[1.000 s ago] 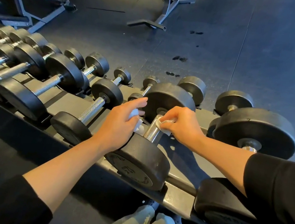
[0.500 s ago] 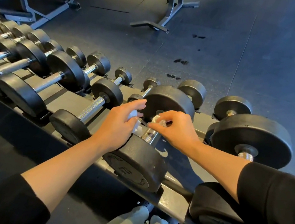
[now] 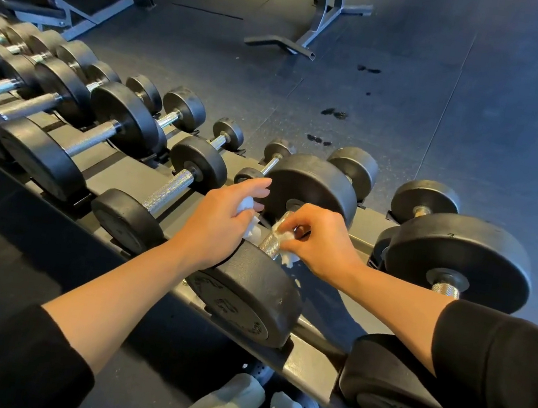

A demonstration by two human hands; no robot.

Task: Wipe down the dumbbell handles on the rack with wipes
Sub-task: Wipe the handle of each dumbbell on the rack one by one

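Two hands work at one dumbbell on the rack [image 3: 132, 181], and we take the scene from the left. Far left stand rows of dumbbells with bare knurled handles, such as the neighbouring handle [image 3: 168, 191], which we judge not yet in hand. Next comes our left hand [image 3: 220, 221], its fingers curled loosely round a crumpled white wipe [image 3: 248, 213] held just beside the near end of the dumbbell handle [image 3: 272, 240], with the index finger stretched forward. Right of it, our right hand [image 3: 321, 242] pinches a second wipe [image 3: 284, 244] against that handle, fingers wrapped over the top of the bar between the two black heads. To do this step well, we should close the wipe fully around the bar and twist as we slide, so the knurling is cleaned all round, not only on top. We should reach up to the far head [image 3: 311, 189] and down to the near head [image 3: 247, 297], where grime likely gathers. The wipe looks shredded, with bits on the rack below; we judge a fresh one may soon be needed. Farther right sits a heavier dumbbell [image 3: 460, 258], well apart.
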